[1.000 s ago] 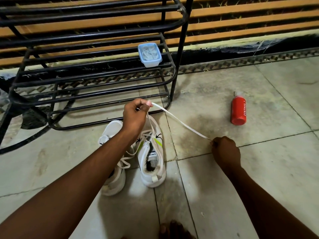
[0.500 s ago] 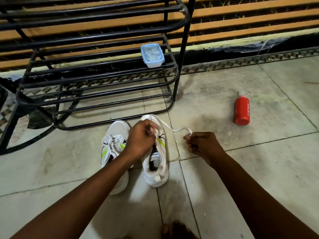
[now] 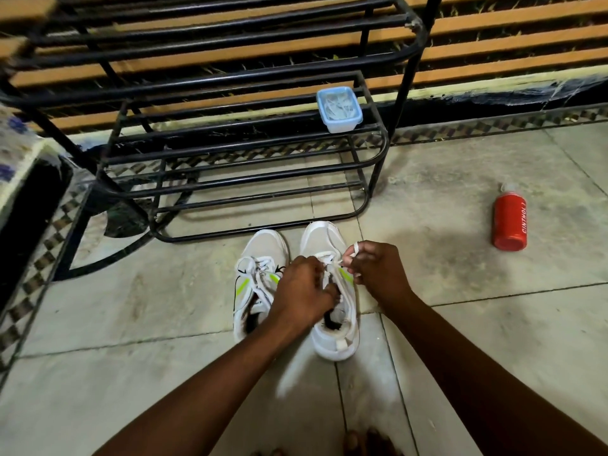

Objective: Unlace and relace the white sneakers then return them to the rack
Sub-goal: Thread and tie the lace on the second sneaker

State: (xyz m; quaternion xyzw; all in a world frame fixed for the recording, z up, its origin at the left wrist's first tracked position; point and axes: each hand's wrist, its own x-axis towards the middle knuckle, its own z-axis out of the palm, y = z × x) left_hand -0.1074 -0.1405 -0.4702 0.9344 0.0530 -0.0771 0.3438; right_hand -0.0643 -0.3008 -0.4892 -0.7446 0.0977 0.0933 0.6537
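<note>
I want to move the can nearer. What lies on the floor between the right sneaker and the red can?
In the head view, only bare tile floor separates the right sneaker from the red can.

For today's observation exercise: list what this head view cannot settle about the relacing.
- Right sneaker: eyelets hidden by left hand and right hand.
- Lace: its run below the right hand's fingers is covered.
- Blue-lidded box on rack: contents too blurred.
- Rack's left side: cut off by the frame edge.
</note>
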